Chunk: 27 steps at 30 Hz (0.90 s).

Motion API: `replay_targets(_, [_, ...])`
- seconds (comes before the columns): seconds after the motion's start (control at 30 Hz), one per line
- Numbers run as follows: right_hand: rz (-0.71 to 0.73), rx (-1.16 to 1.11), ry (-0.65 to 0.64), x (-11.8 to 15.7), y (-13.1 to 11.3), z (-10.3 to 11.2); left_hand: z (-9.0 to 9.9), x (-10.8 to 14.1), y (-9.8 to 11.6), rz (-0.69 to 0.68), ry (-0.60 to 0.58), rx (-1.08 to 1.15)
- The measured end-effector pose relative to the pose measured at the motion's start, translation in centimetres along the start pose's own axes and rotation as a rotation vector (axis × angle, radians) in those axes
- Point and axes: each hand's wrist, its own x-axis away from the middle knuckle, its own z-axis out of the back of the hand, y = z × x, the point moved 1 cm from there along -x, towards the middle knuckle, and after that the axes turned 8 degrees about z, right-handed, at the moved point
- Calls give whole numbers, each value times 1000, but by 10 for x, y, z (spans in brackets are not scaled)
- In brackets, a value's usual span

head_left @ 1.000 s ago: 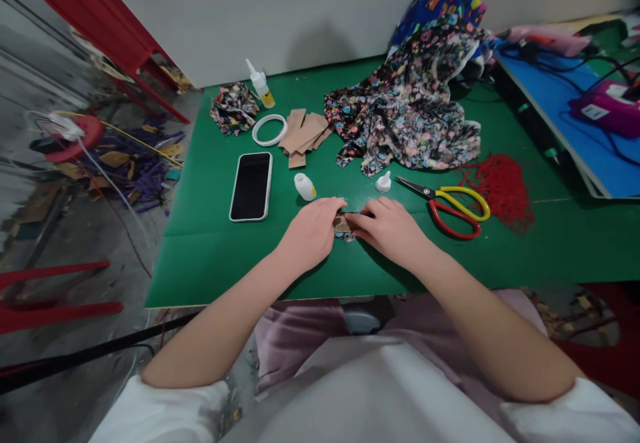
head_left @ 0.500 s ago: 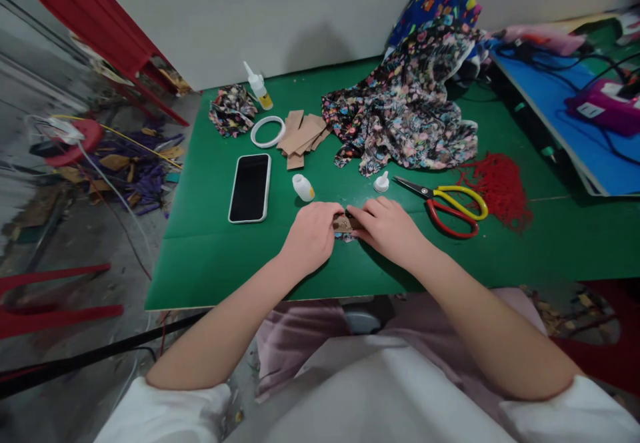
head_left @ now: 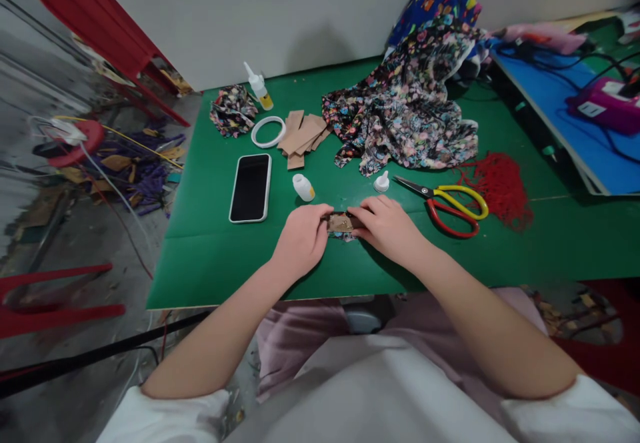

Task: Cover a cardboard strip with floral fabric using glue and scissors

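A small brown cardboard piece (head_left: 341, 223) with patterned fabric at its edges lies low over the green table (head_left: 200, 256). My left hand (head_left: 301, 236) pinches its left end, and my right hand (head_left: 384, 228) grips the right end; the fingertips partly cover it. Just beyond my left hand is an uncapped white bottle (head_left: 303, 188), tilted. A white nozzle cap (head_left: 381, 181) stands beyond my right hand. Scissors (head_left: 440, 204) with one yellow and one red handle lie to the right, their blades partly open.
Farther back are cardboard strips (head_left: 303, 135), a white ring (head_left: 269, 132), a glue bottle (head_left: 259, 88) and floral fabric (head_left: 415, 109). A phone (head_left: 251, 188) lies left, red threads (head_left: 503, 189) right. A blue board (head_left: 590, 129) bears a purple device (head_left: 605, 106).
My left hand has shifted slightly left along the cardboard piece, so more of its surface shows between the hands. My right hand has barely moved.
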Motion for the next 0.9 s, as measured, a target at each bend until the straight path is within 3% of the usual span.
replay_targets(0.17, [10,-42,-5,-2,1,2,4,-2,-2,69,133,37])
replay_targets(0.33, [22,-69,9,-1,2,2,-1,-17,-2,-10,-7,-37])
replay_targets(0.47, [42,-74,14,0,2,1,-4,-22,-1,-87,-50,-81])
replay_targets(0.77, [11,-114,27,-1,0,3,-9,19,8,-256,-15,-220])
replay_targets(0.9, [6,-115,34,-1,1,3,-15,21,10,-366,26,-340])
